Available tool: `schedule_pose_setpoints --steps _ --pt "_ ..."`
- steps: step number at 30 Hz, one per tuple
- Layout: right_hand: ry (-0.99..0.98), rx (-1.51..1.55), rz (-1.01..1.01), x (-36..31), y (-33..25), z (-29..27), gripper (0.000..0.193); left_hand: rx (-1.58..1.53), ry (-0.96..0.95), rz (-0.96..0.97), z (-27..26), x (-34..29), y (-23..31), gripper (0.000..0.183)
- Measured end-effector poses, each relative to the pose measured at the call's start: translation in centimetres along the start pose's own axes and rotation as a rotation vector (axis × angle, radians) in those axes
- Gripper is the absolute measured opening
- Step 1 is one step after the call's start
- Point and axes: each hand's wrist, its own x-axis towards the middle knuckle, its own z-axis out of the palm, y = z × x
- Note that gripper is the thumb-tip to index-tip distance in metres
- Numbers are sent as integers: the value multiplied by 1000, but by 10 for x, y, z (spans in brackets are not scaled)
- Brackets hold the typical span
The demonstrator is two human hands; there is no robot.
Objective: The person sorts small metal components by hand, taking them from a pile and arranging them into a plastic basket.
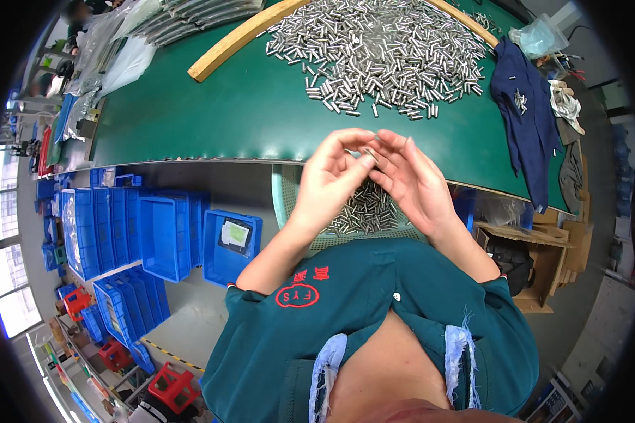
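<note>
My left hand is raised at the table's front edge, its fingers curled toward the thumb. A small metal pin shows at the thumb tip, partly covered by the fingers. Close against it, my right hand is cupped with the palm turned inward and the fingers stretched toward the left fingertips. Below both hands, a pale green plastic basket holds many short metal pins. A large heap of similar shiny pins is spread over the green tabletop ahead of me.
Wooden bars border the heap. Clear plastic bags lie at the far left. On the right, a dark blue cloth with several pins hangs over the edge, above an open cardboard box. Blue crates stand on the left floor.
</note>
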Motion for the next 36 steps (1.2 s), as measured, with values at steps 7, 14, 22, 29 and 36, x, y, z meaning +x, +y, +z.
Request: schedule_pose_setpoints --steps 7,14,22,29,36 --pt "43 -299 0 -2 2 4 19 -495 -23 -390 -17 5 4 21" --pt "-21 -219 111 1 6 -5 25 53 -5 -76 -14 0 -2 26" --pt "-5 -198 224 0 9 -4 22 708 -54 269 -6 -9 12 41" --pt "96 -518 -5 -4 -1 -6 32 744 -209 160 -18 -13 24 39" --pt "69 -1232 -455 17 -22 -15 20 986 -19 318 -30 16 16 24"
